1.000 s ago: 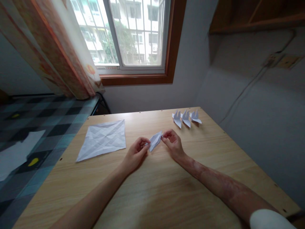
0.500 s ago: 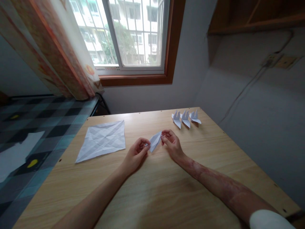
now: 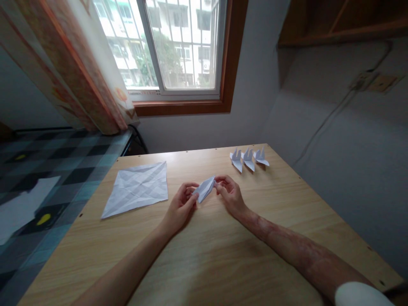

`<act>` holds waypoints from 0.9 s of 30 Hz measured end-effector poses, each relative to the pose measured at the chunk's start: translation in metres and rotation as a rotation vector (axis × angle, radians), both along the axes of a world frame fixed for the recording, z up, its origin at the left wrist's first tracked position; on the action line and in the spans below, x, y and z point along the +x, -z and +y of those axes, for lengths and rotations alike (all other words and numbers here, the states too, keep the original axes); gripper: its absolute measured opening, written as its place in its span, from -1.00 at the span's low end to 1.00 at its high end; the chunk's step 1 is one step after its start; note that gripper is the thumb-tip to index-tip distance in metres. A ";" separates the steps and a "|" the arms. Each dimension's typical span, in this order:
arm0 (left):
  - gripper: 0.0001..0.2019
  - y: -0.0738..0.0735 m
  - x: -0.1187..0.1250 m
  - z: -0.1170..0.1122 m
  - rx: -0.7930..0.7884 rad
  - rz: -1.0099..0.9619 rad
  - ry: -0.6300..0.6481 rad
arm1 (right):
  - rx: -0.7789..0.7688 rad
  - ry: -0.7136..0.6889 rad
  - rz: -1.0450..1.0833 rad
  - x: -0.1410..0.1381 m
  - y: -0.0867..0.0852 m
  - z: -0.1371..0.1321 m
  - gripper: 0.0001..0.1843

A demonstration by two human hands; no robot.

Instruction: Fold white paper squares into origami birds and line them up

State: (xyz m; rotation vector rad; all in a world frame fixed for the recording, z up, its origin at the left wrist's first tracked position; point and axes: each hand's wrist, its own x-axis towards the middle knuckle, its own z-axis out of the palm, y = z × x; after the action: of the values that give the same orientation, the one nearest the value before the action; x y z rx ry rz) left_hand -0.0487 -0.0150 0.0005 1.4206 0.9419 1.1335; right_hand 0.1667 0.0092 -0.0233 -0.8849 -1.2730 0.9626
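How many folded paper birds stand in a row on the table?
3, near the far right corner of the table: left bird, middle bird and right bird. None looks hidden.

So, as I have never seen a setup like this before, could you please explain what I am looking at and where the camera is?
Certainly. There is no machine here: you see a person's own bare arms, viewed by one camera worn on the head, looking forward and down. That is why the arms reach in from the bottom edge.

Over the wooden table, the left hand and the right hand hold a small piece of folded paper between them, one at each end. To its left lies a flat white sheet covered in creases. Near the table's far right corner, three folded paper figures sit in a row. Beyond the table is a window.
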 end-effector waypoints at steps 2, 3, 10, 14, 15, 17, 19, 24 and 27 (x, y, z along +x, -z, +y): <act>-0.60 0.000 0.000 0.000 0.011 0.005 -0.002 | 0.004 0.012 -0.006 0.000 0.001 0.000 -0.83; -0.61 0.000 0.000 0.000 0.018 0.011 -0.007 | 0.006 0.021 -0.015 0.001 0.002 0.000 -0.85; -0.61 -0.001 0.001 -0.001 0.069 0.060 -0.119 | 0.064 0.083 -0.128 0.001 -0.006 -0.007 -0.87; -0.64 -0.001 0.001 -0.001 0.073 0.057 -0.115 | 0.130 0.104 -0.154 -0.001 -0.011 -0.010 -0.86; -0.64 0.000 0.000 0.000 0.071 0.049 -0.106 | 0.141 0.109 -0.154 -0.001 -0.011 -0.010 -0.85; -0.65 0.001 0.000 0.000 0.060 0.033 -0.086 | 0.146 0.114 -0.157 -0.001 -0.010 -0.010 -0.85; -0.65 0.001 -0.001 0.001 0.040 0.016 -0.065 | 0.141 0.122 -0.163 -0.001 -0.008 -0.009 -0.85; -0.63 0.000 -0.001 0.001 0.007 -0.013 -0.046 | 0.133 0.119 -0.159 -0.002 -0.009 -0.009 -0.86; -0.63 -0.001 0.000 0.001 0.007 -0.016 -0.053 | 0.132 0.104 -0.161 -0.002 -0.013 -0.012 -0.86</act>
State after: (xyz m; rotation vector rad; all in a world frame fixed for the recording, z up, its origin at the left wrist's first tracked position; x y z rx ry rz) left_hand -0.0490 -0.0139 0.0020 1.3977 0.9695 1.1868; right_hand 0.1649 -0.0028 -0.0100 -0.9299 -1.3961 0.7278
